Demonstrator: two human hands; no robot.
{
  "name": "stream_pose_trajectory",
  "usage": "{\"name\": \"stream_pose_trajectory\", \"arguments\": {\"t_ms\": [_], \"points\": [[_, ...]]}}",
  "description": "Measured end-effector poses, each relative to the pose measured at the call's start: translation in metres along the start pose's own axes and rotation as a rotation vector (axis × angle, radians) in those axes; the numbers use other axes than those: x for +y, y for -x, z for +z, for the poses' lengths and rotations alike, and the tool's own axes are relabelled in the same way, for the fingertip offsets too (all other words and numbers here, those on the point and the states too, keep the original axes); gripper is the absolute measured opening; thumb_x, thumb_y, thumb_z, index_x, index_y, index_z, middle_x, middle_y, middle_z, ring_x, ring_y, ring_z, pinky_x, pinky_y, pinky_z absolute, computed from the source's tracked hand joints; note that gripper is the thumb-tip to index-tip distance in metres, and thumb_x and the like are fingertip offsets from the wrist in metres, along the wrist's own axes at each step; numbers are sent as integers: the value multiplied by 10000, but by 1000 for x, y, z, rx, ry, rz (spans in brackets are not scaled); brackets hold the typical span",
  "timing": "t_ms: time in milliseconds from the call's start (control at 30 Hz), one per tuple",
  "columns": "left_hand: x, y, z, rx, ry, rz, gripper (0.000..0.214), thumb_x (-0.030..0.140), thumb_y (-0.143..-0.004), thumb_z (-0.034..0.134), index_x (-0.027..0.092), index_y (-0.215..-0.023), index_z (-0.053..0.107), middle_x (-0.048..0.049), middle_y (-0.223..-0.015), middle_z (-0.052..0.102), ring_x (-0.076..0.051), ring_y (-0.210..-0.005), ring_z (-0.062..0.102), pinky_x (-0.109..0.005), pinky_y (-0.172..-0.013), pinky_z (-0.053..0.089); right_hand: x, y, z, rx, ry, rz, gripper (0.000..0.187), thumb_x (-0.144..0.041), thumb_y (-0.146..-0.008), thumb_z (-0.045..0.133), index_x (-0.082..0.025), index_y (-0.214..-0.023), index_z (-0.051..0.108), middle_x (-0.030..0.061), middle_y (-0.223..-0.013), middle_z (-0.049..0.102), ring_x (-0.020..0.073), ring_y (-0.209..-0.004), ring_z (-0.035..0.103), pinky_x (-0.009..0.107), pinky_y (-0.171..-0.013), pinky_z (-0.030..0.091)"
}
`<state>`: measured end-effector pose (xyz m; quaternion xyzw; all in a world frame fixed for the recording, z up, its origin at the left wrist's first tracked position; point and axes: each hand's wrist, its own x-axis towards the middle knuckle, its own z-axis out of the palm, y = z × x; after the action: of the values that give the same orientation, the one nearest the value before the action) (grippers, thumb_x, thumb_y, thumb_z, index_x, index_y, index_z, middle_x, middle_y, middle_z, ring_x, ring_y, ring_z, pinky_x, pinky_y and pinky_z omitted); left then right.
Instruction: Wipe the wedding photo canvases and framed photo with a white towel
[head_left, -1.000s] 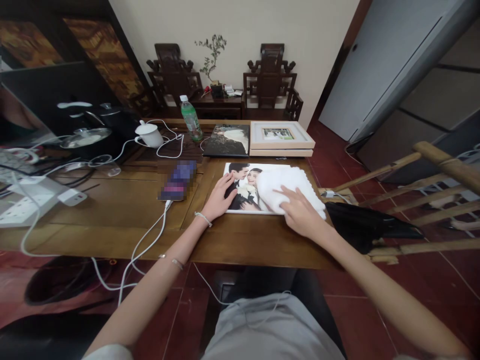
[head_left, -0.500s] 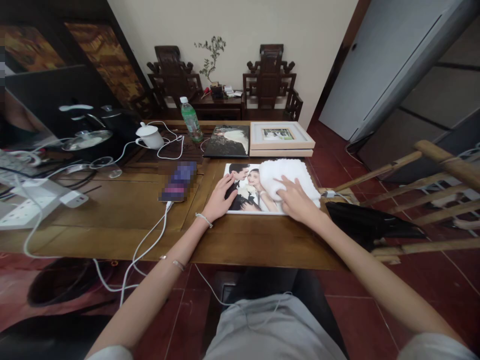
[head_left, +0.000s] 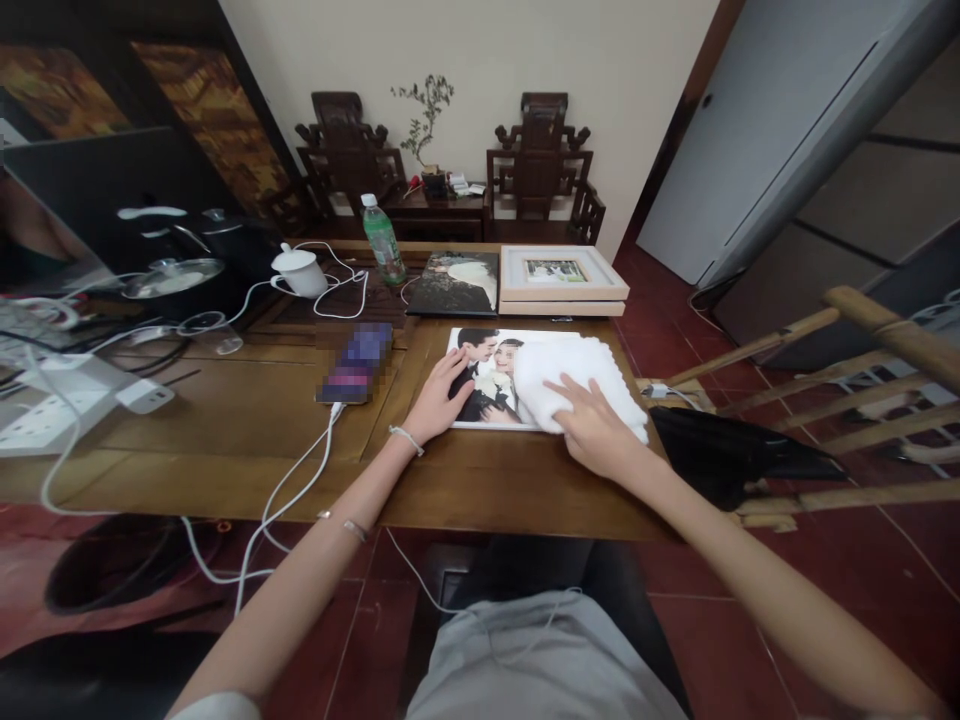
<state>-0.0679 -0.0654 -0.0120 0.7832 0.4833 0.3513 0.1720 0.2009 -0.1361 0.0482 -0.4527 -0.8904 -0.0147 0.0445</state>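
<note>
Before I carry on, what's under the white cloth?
The white cloth covers much of the right side of the couple photo, whose left part mostly shows. What's pictured beneath the cloth can't be seen.

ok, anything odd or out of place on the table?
Nothing visibly spilled or broken. White cables look untidy: they sprawl near the power strip, and some hang over the front edge of the table. The phone appears pixelated.
</note>
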Motion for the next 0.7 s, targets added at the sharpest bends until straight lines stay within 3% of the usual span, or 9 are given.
{"name": "stream_pose_trajectory", "arguments": {"t_ms": [167,300,433,700], "points": [[1,0,-1,1,20,-5,502,366,-917,476,200,-1391,496,-86,-1501,423,-241,-1423,327,-469,-1180,243,35,-54,2,-7,-5,79,414,15,-736,409,-84,-1061,646,223,-1383,507,359,-1390,322,620,-1079,277],[1,0,-2,-4,21,-8,506,368,-917,476,200,-1393,495,-81,-1503,420,-237,-1424,325,-471,-1181,241,46,-69,3,8,2,100,436,17,-740,396,-85,-1095,628,223,-1367,515,344,-1373,345,614,-1073,284],[1,0,-1,-1,16,-9,503,368,-915,475,198,-1388,500,-84,-1505,418,-241,-1424,325,-465,-1183,240,30,-48,4,-35,33,88,469,40,-714,410,-86,-1094,654,204,-1508,369,403,-1418,236,678,-1075,243],[0,0,0,-14,0,-9,519,372,-927,458,152,-1397,482,-122,-1509,403,-253,-1429,310,-457,-1189,221,-29,37,5,26,66,-50,354,25,-705,483,-134,-888,740,185,-1492,405,458,-1391,273,699,-1069,266]]}}
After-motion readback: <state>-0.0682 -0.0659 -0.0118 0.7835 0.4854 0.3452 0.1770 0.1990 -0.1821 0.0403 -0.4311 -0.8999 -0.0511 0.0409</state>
